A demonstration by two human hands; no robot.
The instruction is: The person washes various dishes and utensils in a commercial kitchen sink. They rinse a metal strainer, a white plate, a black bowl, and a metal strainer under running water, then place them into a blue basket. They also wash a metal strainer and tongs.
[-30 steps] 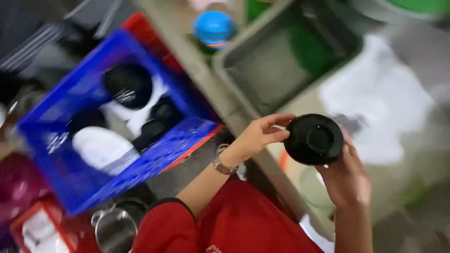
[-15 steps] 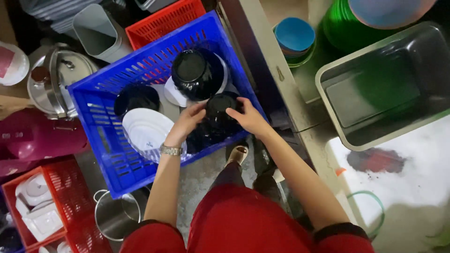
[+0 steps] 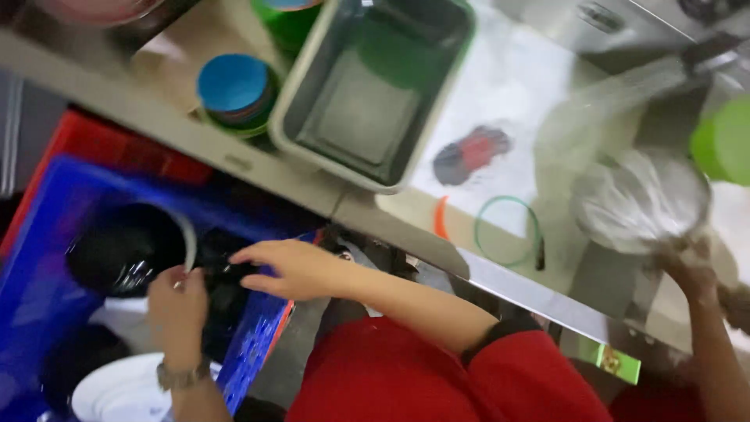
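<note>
My left hand (image 3: 178,311), with a wristwatch, and my right hand (image 3: 287,270) are both down in a blue plastic crate (image 3: 43,234). They close from either side on a small black bowl (image 3: 223,301), which sits among other dark dishes; the picture is blurred here. A larger black bowl (image 3: 117,250) lies just left of my left hand. A white plate (image 3: 109,395) lies in the crate's near part, below my left wrist.
A counter edge (image 3: 375,211) runs above the crate, carrying a grey tub (image 3: 367,94), a stack of blue cups (image 3: 233,84) and a green ring (image 3: 508,230). At right another person's hand (image 3: 691,270) holds a clear bowl (image 3: 641,199). A red crate (image 3: 101,148) sits behind.
A second ago I held a black bowl over the counter. Half a second ago both hands set it into the blue crate. My view has since swung right; the hands stay on the bowl.
</note>
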